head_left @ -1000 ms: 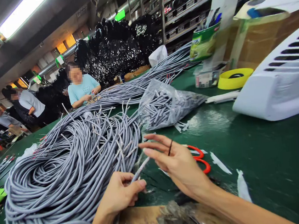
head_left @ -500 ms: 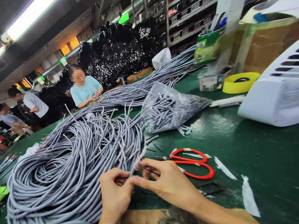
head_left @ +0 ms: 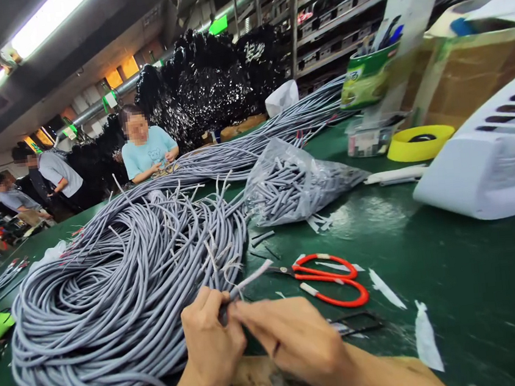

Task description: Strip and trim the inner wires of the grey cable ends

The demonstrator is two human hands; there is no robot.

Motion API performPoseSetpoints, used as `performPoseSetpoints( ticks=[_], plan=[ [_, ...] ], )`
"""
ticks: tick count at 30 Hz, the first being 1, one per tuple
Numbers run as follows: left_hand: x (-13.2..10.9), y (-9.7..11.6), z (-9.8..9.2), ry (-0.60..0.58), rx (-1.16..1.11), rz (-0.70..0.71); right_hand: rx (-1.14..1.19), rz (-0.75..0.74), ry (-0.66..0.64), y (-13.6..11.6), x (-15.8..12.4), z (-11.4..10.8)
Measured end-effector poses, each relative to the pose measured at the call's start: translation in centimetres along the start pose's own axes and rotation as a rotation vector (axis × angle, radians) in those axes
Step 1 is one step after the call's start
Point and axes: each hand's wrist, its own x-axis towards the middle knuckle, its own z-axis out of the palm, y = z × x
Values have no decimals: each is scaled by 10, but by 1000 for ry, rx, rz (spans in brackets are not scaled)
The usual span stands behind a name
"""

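Near the table's near edge, the left hand is closed around a grey cable, whose pale end sticks out past the fist. The cable's free end slants away from the person and to the right, toward the tip of the scissors; whether the two touch I cannot tell. The left hand is the nearer, wrapped round it; the right hand comes in from the right, fingers drawn narrow against the left fist just below the bare stretch, and what they pinch, if anything, is hidden.

The table is green and shiny, scattered with white scraps toward the right. A brown board lies under the hands at the near edge. A big coil fills the left part, with many pale ends pointing toward the middle. Beyond the scissors sits a clear bag of short grey pieces, and toward the right edge stands a white machine.

At the far edge a co-worker in light blue works before a black heap, under a slanting tube light.
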Motion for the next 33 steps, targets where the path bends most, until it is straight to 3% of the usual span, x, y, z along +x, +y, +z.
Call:
performPoseSetpoints(
  ticks=[2, 4, 5, 9, 11, 15, 20, 25, 29, 33],
  plan=[
    [3, -2, 0, -1, -39, -49, 142, -207, -82, -6, -6, 2],
    [6, -2, -1, 24, -92, -94, 207, -274, -82, -8, -6, 0],
    [7, -2, -2, 45, -115, -111, 180, -231, -52, -8, -3, -3],
    [6, 2, -7, 129, -169, -123, -206, 209, 75, 6, 16, -19],
    [5, 4, -9, 165, -169, -100, -392, 308, 77, 13, 24, -26],
    [5, 4, -11, 212, -99, -33, -563, 275, 14, 20, 29, -29],
    [3, 3, -10, 173, 8, 41, -341, 179, -2, 16, 26, -23],
    [-1, 2, -6, 103, 20, 62, -318, 136, 7, 15, 22, -18],
    [-2, 3, -4, 35, 38, 100, -289, 200, -1, 16, 18, -14],
    [-1, 6, -3, 76, -28, 91, -199, 336, 18, 16, 19, -12]
  ],
)
